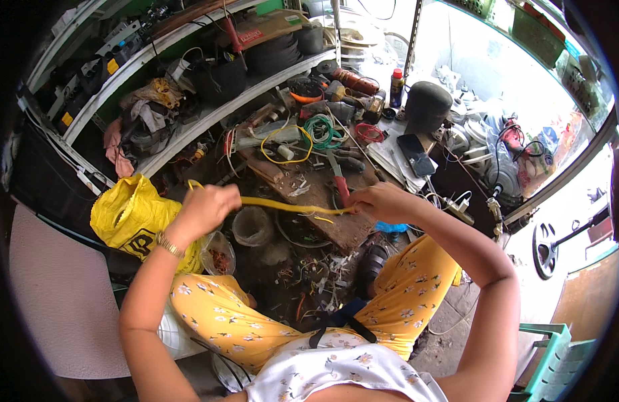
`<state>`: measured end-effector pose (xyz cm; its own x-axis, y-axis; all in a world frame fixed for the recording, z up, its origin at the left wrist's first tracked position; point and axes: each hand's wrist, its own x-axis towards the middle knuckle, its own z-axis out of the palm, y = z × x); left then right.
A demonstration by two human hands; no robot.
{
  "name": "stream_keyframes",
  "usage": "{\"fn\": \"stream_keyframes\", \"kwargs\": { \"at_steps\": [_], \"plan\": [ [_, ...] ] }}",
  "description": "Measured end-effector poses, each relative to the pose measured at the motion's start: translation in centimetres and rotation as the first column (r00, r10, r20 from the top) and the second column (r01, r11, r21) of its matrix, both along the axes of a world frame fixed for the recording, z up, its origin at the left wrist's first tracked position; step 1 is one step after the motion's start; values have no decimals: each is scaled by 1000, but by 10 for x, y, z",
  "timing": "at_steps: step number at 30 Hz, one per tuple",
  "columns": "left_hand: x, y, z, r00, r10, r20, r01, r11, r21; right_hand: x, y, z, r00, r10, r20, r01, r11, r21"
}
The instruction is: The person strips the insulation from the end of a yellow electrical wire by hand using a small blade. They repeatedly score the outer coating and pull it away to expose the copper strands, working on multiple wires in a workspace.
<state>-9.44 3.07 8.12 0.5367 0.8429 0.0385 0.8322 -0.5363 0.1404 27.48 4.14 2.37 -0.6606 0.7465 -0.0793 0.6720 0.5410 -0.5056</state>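
A length of yellow wire [282,204] stretches between my two hands above a worn wooden board [349,231]. My left hand [212,206] is closed around one end, and a short tail of it sticks out past the fingers. With the fingertips of my right hand [376,200] I pinch the other end. A red-handled knife [340,185] is right beside those fingertips, its blade pointing away from me; whether they touch its handle I cannot tell. Below the wire lies a thin yellow offcut [323,219].
Coils of green wire [323,132] and yellow wire [286,161] sit among tools at the back. A phone [416,155] lies to the right. At left stand a yellow sack [132,211], a round container [252,226] and a tub of copper scraps [219,258]. Shelves [209,110] rise behind.
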Motion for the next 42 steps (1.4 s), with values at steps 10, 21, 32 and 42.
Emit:
{"fn": "stream_keyframes", "kwargs": {
  "at_steps": [10,21,32,42],
  "plan": [
    [82,-72,-35,662,382,645,439,501,-746,-25,-12,39,873,-13,-487,-137,953,-272],
    [96,-95,-55,658,186,730,58,954,-295,-28,-21,18,819,-235,-523,146,967,-207],
    [105,-89,-94,652,85,754,-224,971,84,-52,-45,-5,223,-616,-756,-171,739,-652],
    [104,-80,-94,619,178,765,-250,968,-23,-63,-29,4,447,-421,-789,126,903,-411]
  ]
}}
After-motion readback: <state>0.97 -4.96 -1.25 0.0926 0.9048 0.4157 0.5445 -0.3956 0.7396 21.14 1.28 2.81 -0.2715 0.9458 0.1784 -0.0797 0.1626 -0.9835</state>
